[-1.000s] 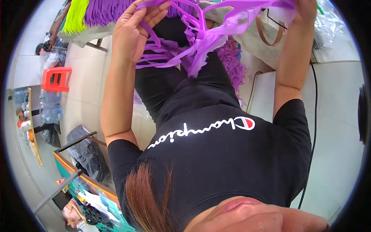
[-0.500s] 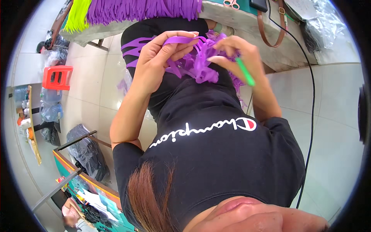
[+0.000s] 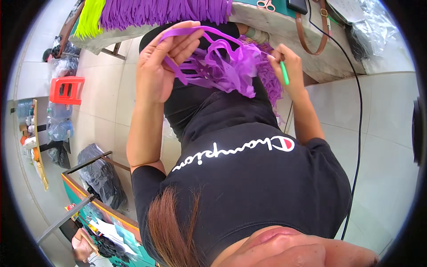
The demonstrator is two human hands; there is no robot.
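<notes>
A purple strip of thin sheet material [image 3: 218,30] loops through my left hand [image 3: 160,66], which pinches it between thumb and fingers, the other fingers extended. From it a tangle of thin purple cut-outs [image 3: 238,66] hangs over my lap. My right hand [image 3: 288,60] is closed around a slim tool with a green handle [image 3: 284,73], at the right of the tangle. A thin purple end stretches toward its fingertips; whether they grip it I cannot tell. The tool's working end is hidden or too small to make out.
Rows of purple fringe strips [image 3: 164,11] and lime-green ones [image 3: 90,20] lie along the table ahead. Pink-handled scissors [image 3: 266,5], a brown strap [image 3: 307,40] and a black cable [image 3: 359,111] are at the right. A red stool [image 3: 66,90] stands left; another person [image 3: 84,244] is behind.
My left hand has moved left and up, drawing the strip out into a longer loop. My right hand has shifted slightly right, away from the tangle, still with the green-handled tool.
</notes>
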